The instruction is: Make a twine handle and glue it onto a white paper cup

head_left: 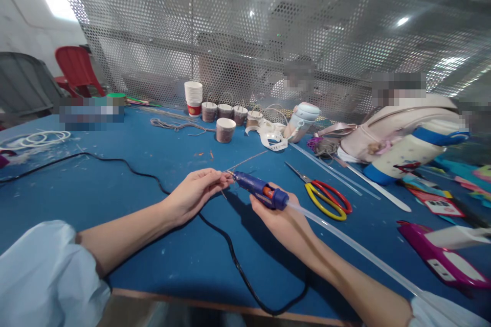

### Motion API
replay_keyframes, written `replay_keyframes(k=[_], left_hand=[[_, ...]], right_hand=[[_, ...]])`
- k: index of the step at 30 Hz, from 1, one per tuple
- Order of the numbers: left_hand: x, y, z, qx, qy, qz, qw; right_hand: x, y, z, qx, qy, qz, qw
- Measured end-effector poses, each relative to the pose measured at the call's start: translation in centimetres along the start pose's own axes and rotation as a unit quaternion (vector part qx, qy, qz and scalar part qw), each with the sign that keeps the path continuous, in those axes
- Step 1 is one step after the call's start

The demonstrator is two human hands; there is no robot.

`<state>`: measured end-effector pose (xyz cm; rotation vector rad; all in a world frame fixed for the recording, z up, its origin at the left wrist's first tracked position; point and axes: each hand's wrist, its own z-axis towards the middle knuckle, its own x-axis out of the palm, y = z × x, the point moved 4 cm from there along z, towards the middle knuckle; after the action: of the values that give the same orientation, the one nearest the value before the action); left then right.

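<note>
My right hand (276, 218) is closed round a blue glue gun (260, 190) with an orange trigger; a long clear glue stick (345, 245) sticks out of its back toward me. The gun's nozzle points left at a thin piece of twine (245, 160) that my left hand (197, 190) pinches between thumb and fingers. The twine runs away up to the right across the blue table (153, 163). The gun's black cord (233, 260) loops under my arms and off the front edge.
Red-and-yellow scissors (328, 198) lie right of my hands. Paper cups (193, 97), some wrapped in twine (225, 129), stand at the back by a perforated metal screen (268, 25). A white bag (395, 122), a bottle (406, 153), glue sticks (330, 168) and pink cards (441, 255) fill the right.
</note>
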<state>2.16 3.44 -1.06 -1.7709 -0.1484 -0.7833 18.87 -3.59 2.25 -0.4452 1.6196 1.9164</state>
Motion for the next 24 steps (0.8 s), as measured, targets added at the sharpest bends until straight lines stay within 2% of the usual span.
replay_keyframes(k=[5, 10, 16, 24], left_hand=[[-0.36, 0.21, 0.09, -0.009, -0.010, -0.002, 1.000], [0.04, 0.04, 0.05, -0.006, 0.001, 0.001, 1.000], [-0.05, 0.12, 0.08, -0.011, -0.006, -0.009, 1.000], [-0.08, 0.31, 0.36, 0.002, 0.018, -0.005, 1.000]], right_hand=[[-0.49, -0.22, 0.32, -0.015, -0.034, -0.017, 0.999], [0.10, 0.11, -0.19, 0.005, 0.001, -0.002, 1.000], [-0.06, 0.18, -0.08, -0.010, -0.016, 0.001, 1.000], [0.12, 0.01, -0.07, -0.018, -0.011, 0.007, 1.000]])
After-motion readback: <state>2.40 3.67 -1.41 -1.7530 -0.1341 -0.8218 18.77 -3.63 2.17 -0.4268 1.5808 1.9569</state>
